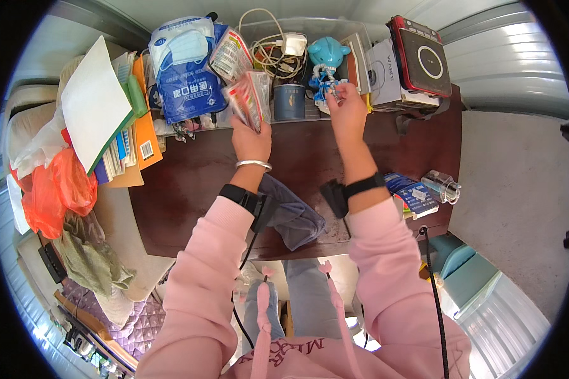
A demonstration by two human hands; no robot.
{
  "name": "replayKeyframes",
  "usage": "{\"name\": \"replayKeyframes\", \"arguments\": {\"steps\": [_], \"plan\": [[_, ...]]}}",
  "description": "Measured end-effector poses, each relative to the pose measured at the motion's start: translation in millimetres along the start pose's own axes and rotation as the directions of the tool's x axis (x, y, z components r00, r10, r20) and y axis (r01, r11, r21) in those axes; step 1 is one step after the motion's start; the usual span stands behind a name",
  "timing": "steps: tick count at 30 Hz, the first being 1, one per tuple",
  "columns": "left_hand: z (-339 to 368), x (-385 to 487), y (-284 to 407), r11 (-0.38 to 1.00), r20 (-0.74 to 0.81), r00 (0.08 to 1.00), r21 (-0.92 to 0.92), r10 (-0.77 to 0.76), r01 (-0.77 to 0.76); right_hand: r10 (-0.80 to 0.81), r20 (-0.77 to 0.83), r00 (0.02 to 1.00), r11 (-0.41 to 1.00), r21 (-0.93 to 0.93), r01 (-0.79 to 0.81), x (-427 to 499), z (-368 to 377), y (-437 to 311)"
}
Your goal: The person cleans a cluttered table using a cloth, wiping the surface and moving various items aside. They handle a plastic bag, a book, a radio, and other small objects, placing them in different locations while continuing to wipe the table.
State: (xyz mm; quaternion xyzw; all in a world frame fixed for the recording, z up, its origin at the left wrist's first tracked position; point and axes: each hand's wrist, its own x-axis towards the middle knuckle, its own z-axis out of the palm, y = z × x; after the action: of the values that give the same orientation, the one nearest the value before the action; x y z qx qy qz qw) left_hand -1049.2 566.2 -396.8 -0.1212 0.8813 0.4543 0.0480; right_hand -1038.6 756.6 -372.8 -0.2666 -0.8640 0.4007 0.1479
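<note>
My left hand grips a few clear plastic packets with red print, blurred, at the front edge of a clear plastic bin. Just right of the packets stands a dark blue cylindrical can. My right hand is at the bin's right part, thumb and forefinger pinched on a small blue-and-white item; its exact kind is unclear. Directly behind that item sits a turquoise rounded object with ear-like knobs. White cables with a charger plug lie coiled behind the can.
A blue face mask pack leans left of the packets. Books and folders stand at the left. A red-and-black speaker rests on a box at right. A grey cloth and a blue printed box lie on the dark wooden table.
</note>
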Motion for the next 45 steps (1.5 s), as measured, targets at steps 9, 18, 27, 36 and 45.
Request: {"name": "replayKeyframes", "arguments": {"steps": [9, 18, 27, 36, 45], "plan": [[-36.2, 23.7, 34.6, 0.950, 0.108, 0.980, 0.247, 0.168, -0.190, -0.040, 0.509, 0.860, 0.897, 0.397, -0.193, -25.2, 62.8, -30.4], [-41.3, 29.0, 32.0, 0.946, 0.357, 0.885, 0.010, 0.299, -0.323, -0.441, 0.400, 0.803, 0.880, 0.366, 0.302, -32.5, 82.3, -37.5], [-71.4, 84.8, 86.0, 0.847, 0.103, 0.934, 0.397, 0.341, -0.353, -0.083, 0.120, 0.989, 0.941, 0.336, 0.038, -46.9, 81.1, -23.5], [-66.1, 60.5, 58.4, 0.901, 0.254, 0.942, 0.318, 0.220, -0.296, -0.065, 0.012, 0.998, 0.944, 0.325, 0.058, -58.7, 79.8, -21.5], [-42.7, 26.1, -7.3, 0.748, 0.421, 0.907, -0.607, 0.016, 0.268, -0.094, 0.519, 0.850, 0.987, -0.064, 0.148, -49.1, 101.3, -57.2]]}}
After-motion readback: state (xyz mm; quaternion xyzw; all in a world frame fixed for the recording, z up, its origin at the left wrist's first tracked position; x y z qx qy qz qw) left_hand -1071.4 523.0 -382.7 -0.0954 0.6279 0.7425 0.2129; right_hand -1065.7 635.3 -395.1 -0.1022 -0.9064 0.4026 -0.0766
